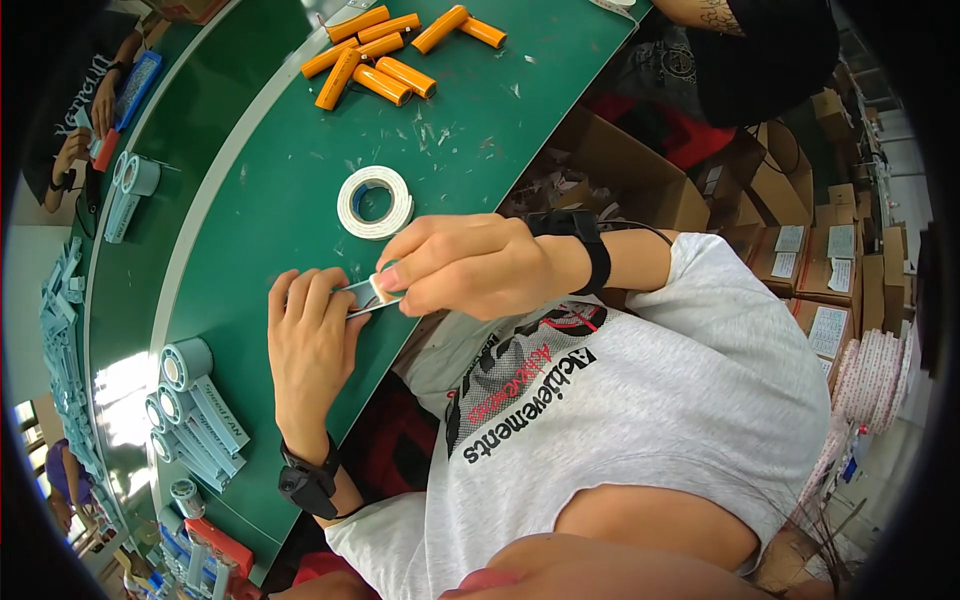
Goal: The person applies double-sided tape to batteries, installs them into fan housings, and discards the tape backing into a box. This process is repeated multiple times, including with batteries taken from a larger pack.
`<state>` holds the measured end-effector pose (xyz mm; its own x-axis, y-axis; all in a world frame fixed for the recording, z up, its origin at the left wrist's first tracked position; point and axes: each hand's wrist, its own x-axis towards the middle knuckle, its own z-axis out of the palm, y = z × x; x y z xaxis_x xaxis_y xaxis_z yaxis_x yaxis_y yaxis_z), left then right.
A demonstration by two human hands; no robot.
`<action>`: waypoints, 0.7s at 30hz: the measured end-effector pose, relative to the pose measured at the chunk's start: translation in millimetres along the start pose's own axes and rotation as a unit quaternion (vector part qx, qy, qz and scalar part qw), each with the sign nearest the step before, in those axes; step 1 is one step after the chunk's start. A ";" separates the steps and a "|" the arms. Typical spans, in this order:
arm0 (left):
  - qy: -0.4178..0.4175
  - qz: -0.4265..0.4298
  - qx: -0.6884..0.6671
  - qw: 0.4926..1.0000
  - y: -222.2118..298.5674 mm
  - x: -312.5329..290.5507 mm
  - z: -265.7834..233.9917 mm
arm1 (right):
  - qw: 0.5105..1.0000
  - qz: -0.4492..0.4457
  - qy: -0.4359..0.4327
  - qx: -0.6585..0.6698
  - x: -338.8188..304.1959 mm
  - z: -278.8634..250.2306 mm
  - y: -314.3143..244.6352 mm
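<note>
- Green counter (280, 195); orange batteries (380, 83) lie clustered at its far end.
- White tape roll (404, 207) lies flat just beyond the right hand (470, 264).
- Left hand (312, 325) grips a pale casing (363, 293) over the counter, near its edge.
- Right hand pinches a small white piece (383, 287) at the casing.
- Pale blue fans (200, 410) lie left.

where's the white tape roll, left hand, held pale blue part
White tape roll (402, 203), head view: ring's right side
Left hand (307, 335), head view: its back
Held pale blue part (362, 294), head view: its exposed middle
</note>
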<state>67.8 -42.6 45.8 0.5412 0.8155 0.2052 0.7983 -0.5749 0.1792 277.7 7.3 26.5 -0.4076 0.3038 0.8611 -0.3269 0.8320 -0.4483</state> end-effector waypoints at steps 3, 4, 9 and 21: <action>0.004 0.008 -0.002 1.000 -0.9 -0.5 1.4 | 0.998 0.000 -0.056 -0.024 -11.9 1.3 5.6; 0.035 0.017 -0.043 0.998 -4.8 -2.3 3.8 | 0.996 0.000 -0.083 -0.034 -13.7 2.1 7.1; 0.175 -0.005 -0.084 0.981 -11.4 -5.0 18.1 | 0.986 0.061 -0.138 -0.073 -16.8 0.7 0.6; 0.250 -0.161 -0.136 0.945 -8.0 -15.5 31.0 | 0.903 0.072 -0.303 -0.294 -5.2 33.2 11.5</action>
<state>61.3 -48.6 11.4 0.0347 0.8564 0.5152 0.7663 -0.3537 0.5364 247.7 -0.1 8.9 -0.8602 0.2676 0.4341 0.2047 0.9609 -0.1866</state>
